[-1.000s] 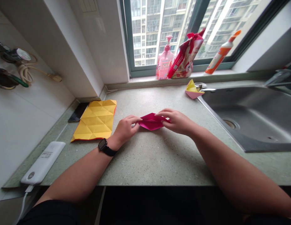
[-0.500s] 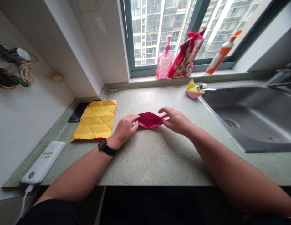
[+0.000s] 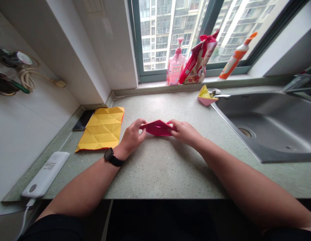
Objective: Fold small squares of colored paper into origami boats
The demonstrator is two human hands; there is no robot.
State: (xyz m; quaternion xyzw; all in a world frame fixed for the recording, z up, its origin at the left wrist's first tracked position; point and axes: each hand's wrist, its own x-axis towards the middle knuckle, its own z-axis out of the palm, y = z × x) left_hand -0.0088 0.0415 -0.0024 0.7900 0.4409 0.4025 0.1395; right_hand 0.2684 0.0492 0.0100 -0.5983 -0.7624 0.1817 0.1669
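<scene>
A magenta folded paper boat (image 3: 158,130) is between my hands over the middle of the counter, its long slot facing me. My left hand (image 3: 133,134), with a black watch at the wrist, pinches the paper's left tip between thumb and fingers. At the opposite tip, my right hand (image 3: 185,131) grips the paper the same way. Left of my left hand lies a creased yellow paper sheet (image 3: 102,129) with an orange underside. A small yellow and pink folded paper piece (image 3: 206,96) sits by the sink's corner.
The steel sink (image 3: 271,124) takes up the right side. A white power bank (image 3: 46,174) with a cable lies front left, and a dark phone (image 3: 84,119) touches the yellow sheet. On the sill stand a pink pump bottle (image 3: 175,65), a red bag (image 3: 199,62) and an orange-white bottle (image 3: 234,60).
My right hand's raised fingers have closed on the right tip. The magenta paper has tilted, its far edge lifted and its slot turned more toward me.
</scene>
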